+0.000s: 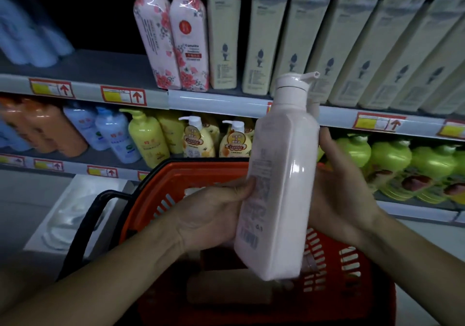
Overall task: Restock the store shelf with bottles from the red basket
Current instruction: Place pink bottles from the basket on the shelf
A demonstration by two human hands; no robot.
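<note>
Store shelf [216, 100] behind; left hand [214, 215], right hand [339, 187] both clasping pink pump bottle [279, 174] above red basket [352, 262]

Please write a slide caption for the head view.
Both hands hold a pink pump bottle above the red basket.

pale pink pump bottle [276, 174] held nearly upright above the red basket [352, 262], before the shelf [201, 99].

A shop: stocked shelves [125, 74] bearing price tags [123, 96].
</note>
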